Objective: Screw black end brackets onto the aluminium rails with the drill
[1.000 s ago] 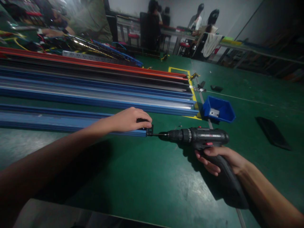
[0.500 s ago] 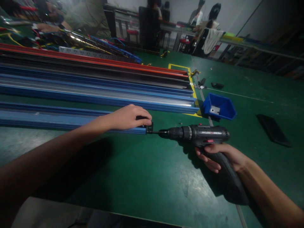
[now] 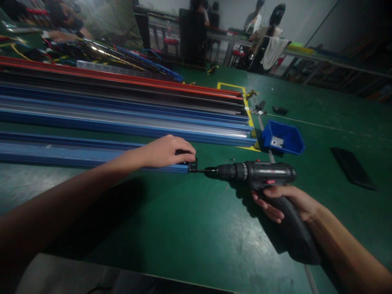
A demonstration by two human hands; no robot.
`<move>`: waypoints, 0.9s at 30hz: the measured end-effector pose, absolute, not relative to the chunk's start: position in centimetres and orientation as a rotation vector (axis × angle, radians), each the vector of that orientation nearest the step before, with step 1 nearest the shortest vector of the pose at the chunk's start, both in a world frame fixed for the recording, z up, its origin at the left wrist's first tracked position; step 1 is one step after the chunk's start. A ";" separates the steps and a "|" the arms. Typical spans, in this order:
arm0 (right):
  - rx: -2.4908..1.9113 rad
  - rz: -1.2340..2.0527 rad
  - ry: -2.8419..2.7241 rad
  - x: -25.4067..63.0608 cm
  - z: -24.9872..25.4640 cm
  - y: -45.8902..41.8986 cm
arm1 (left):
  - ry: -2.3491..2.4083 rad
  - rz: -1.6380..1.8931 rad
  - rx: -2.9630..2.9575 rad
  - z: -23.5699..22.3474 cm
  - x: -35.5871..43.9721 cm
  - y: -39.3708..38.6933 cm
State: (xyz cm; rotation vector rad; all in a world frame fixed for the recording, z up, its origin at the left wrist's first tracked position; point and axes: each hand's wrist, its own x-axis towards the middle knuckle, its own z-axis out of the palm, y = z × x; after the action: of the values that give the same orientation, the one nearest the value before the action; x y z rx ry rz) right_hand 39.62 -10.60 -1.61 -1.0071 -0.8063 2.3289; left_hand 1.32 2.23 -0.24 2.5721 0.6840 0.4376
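My left hand point(image 3: 167, 151) rests on the near end of a long blue metal rail point(image 3: 76, 154), its fingers curled over a small black bracket point(image 3: 192, 165) at the rail's tip. In my right hand point(image 3: 286, 202) is a black cordless drill point(image 3: 263, 175), gripped by the handle and lying level. The drill's bit point(image 3: 200, 170) points left and meets the black bracket.
Several long blue, silver, black and orange rails point(image 3: 122, 110) lie side by side on the green table point(image 3: 183, 228). A blue bin point(image 3: 283, 139) with a metal part stands right of them. A black flat pad point(image 3: 352, 167) lies far right. People sit at benches behind.
The view shifted slightly upward a second ago. Both hands and the drill keep the same pose against the bracket since half a second ago.
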 end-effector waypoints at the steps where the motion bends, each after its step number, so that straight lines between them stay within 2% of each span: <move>1: -1.015 2.331 -0.805 39.6 -1.6 -10.6 | 0.680 0.438 2.570 -0.2 1.3 2.2; 27: -0.991 2.330 -0.808 39.6 -1.6 -10.8 | 0.676 0.448 2.554 -0.1 1.4 2.1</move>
State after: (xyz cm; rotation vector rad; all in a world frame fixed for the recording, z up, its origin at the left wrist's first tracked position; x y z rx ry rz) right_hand 39.60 -10.76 -1.59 -0.9910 -0.8077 2.3302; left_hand 1.36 2.13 -0.11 2.5542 0.6763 0.4485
